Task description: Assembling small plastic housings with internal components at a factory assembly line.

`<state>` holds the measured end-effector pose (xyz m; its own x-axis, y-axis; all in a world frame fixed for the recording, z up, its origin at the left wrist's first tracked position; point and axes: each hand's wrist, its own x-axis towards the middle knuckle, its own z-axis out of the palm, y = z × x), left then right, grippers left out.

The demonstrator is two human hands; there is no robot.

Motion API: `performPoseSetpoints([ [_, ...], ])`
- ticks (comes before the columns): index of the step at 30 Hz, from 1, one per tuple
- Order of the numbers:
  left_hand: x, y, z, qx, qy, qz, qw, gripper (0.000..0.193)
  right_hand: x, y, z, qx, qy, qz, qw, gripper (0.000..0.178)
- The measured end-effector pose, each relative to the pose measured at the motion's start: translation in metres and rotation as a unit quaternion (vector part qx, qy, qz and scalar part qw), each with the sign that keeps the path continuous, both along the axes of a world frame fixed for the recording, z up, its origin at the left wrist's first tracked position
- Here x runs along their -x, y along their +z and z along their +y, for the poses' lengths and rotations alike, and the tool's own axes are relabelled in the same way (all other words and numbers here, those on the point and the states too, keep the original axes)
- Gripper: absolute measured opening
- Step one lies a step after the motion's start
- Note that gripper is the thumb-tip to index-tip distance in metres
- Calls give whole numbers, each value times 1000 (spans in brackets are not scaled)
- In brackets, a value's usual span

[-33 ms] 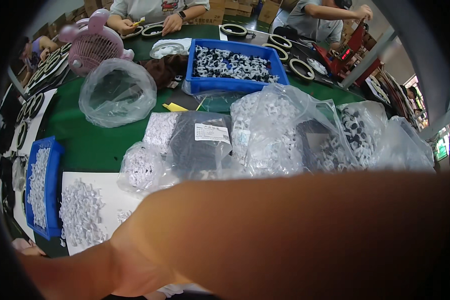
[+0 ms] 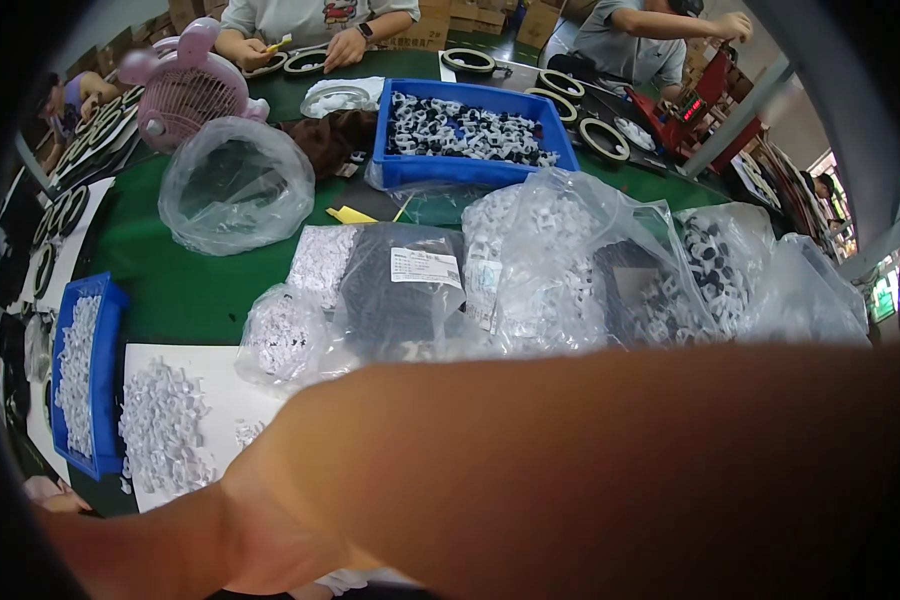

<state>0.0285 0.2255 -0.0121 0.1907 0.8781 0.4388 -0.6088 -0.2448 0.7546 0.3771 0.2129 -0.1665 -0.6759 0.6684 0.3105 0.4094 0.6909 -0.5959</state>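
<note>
A bare arm of mine [image 2: 570, 460], very close and blurred, stretches across the lower right and bends toward the lower left. It covers much of the near work area. Neither my left hand nor my right hand shows its fingers, so what they hold is hidden. Just beyond the arm, a heap of small white plastic parts [image 2: 165, 425] lies on a white sheet [image 2: 235, 370]. Beside it are a clear bag of small white pieces [image 2: 282, 335] and a labelled clear bag [image 2: 390, 300]. Larger clear bags of white and black parts [image 2: 560, 260] lie to the right.
A long blue bin [image 2: 105, 375] of white parts stands at the left. Another blue bin [image 2: 475, 175], with black-and-white parts, stands farther back. An open clear bag [image 2: 235, 190] and a pink fan [image 2: 190, 95] are on the green table [image 2: 200, 295]. Co-workers sit across.
</note>
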Motion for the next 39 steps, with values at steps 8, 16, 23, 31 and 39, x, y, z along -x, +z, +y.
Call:
performPoseSetpoints([
  [8,8,2,-5,-18,15,2,1000,60,1,-1,-2,-10,1,2,1000,36],
  [16,11,2,-12,-29,31,-3,999,60,1,3,0,-6,2,7,1000,35],
  [23,10,2,-13,-33,39,-2,999,60,2,0,-3,-5,2,20,1000,35],
  [31,11,1,-13,-39,50,0,998,60,0,3,-1,-9,0,0,1000,35],
  [39,16,-2,-10,-43,62,1,997,60,2,0,1,12,3,2,1000,36],
])
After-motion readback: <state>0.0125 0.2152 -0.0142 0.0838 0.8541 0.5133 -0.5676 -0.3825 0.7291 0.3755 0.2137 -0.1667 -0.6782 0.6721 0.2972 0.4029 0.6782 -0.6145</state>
